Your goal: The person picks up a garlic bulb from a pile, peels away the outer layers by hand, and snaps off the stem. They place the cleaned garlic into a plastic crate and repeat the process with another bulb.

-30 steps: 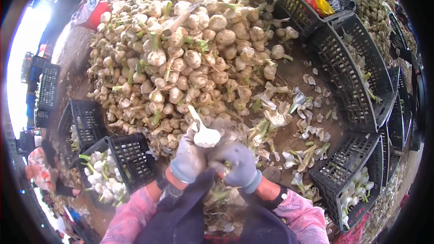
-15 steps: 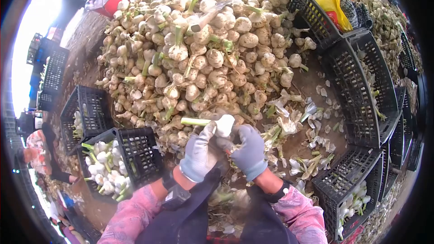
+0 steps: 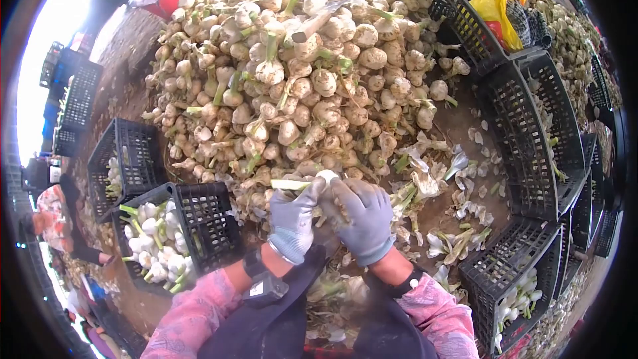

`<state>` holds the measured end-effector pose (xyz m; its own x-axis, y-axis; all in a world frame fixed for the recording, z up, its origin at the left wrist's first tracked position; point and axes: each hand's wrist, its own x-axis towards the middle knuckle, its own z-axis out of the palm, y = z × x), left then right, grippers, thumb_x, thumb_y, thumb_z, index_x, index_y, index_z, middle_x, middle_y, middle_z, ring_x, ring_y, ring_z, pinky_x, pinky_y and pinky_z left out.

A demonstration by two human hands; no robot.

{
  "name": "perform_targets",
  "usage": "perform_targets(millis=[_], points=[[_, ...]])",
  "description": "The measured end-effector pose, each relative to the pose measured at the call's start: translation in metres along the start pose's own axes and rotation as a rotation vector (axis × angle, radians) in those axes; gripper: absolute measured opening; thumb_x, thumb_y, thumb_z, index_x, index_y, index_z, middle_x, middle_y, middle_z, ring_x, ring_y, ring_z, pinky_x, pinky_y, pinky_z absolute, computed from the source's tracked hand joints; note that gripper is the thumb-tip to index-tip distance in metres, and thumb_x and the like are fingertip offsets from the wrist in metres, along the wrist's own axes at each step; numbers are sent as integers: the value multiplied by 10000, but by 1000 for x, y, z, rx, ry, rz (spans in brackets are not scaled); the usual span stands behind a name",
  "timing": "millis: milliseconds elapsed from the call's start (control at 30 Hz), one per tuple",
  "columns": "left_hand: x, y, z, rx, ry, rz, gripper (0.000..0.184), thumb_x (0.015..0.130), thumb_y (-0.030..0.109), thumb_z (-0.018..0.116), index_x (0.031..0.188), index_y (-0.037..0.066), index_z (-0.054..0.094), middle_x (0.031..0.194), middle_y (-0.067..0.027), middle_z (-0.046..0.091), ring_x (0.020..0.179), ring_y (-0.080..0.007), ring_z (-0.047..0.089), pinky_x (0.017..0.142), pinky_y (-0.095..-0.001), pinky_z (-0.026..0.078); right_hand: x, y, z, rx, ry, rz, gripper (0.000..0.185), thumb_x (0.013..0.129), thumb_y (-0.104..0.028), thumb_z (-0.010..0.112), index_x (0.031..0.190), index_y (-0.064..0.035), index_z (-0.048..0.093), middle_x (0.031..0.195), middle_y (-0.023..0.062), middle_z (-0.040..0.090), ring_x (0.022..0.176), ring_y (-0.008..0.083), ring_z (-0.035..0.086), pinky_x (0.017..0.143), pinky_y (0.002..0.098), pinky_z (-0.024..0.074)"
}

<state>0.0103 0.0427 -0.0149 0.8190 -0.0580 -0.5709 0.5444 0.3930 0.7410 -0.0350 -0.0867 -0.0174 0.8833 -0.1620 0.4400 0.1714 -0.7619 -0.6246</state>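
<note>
Grey glove fabric covers the left hand [image 3: 292, 216], its thumb and fingers closed around a garlic bulb [image 3: 326, 176] whose cut green stem [image 3: 288, 185] points leftward. Much of the bulb is hidden by the right hand [image 3: 364, 221], whose fingers curl inward beside it; whether they grip anything cannot be told. Both hands are just in front of a heaped garlic pile [image 3: 292, 93], whose far edge is cut off. Scraps [image 3: 335, 292] below, between the dark-clad legs, are blurred. Bare brown floor [image 3: 460, 119] leaves a strip between the pile and the right-hand crates [image 3: 515, 136], narrowed by papery peelings [image 3: 455, 242]. Left, a black plastic lattice crate [image 3: 209, 223] bounds the space, filled with smooth white bulbs [image 3: 156, 242].
</note>
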Motion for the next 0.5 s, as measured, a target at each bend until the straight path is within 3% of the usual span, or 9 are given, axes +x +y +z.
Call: perform_targets(millis=[200,300,367,467,500], points=[[-2,1,5,172,-81,260,229,875,-26,686,1091,8,617,947,-68,687,826,-111,673,689,-212,553,11,11,-8,33,-68,54,164,837,-170,658,992,-124,634,930,59,620,859,264,590,770,388,443],[0,8,1,118,-185,278,232,878,-28,680,1098,6,614,957,-82,688,848,-120,678,694,-215,558,10,34,-5,19,11,174,83,853,-158,650,917,-122,608,866,59,609,821,259,596,737,383,446],[1,11,2,39,-144,283,231,877,-25,680,1097,4,614,957,-89,687,846,-124,681,688,-215,561,2,54,-9,-78,14,247,81,870,-147,657,899,-100,598,855,67,629,790,242,612,699,371,460],[1,14,7,78,-96,329,233,874,0,696,1093,11,616,950,-78,686,807,-115,683,623,-199,544,-5,47,-8,249,67,327,103,861,-156,680,895,-78,621,852,76,652,772,244,626,684,375,472],[0,12,6,125,-95,329,235,874,6,700,1093,12,616,942,-74,687,799,-112,682,610,-194,537,2,31,-11,291,100,256,129,833,-164,701,912,-71,659,841,80,665,745,267,631,661,382,480]])
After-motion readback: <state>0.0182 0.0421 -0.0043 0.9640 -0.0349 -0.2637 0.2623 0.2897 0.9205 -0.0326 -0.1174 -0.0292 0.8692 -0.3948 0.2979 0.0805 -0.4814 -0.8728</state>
